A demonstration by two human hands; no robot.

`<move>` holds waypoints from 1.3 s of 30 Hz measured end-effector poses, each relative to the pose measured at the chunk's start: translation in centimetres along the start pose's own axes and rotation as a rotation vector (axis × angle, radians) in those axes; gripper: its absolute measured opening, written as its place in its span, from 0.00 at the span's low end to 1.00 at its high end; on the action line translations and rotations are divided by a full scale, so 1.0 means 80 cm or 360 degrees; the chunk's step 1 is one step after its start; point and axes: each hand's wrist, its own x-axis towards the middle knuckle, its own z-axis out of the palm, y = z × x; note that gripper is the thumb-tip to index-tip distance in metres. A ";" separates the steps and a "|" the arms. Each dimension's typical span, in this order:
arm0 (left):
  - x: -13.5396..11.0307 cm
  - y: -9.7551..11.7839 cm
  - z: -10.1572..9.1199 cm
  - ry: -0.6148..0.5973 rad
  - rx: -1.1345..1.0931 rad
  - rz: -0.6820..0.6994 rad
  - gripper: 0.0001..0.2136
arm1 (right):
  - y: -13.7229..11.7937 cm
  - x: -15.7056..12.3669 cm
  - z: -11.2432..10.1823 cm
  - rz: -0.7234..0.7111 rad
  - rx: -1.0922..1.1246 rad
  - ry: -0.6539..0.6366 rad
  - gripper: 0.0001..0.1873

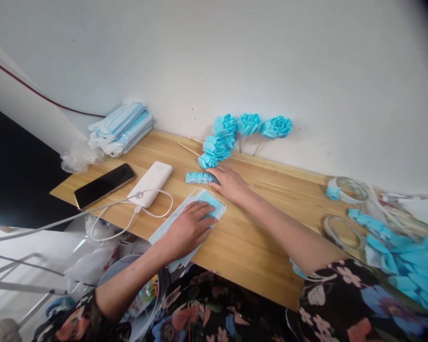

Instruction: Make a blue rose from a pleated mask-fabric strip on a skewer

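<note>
Pale-blue rectangular fabric mask (217,203) lies under the flat, ungripping left hand (191,223), long axis near-left to far-right on the wooden table (257,247); beyond, crosswise, a crimped blue fabric strip (197,177) ends within the half-open right hand (231,184), grip undetermined.

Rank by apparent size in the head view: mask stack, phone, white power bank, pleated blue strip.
1. Mask stack
2. Phone and white power bank, too alike to rank
3. Pleated blue strip, at the right hand
</note>
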 end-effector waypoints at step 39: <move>0.186 0.023 0.035 -0.0339 0.0137 0.0445 0.19 | -0.054 -0.324 -0.007 0.0969 -0.0113 0.0557 0.37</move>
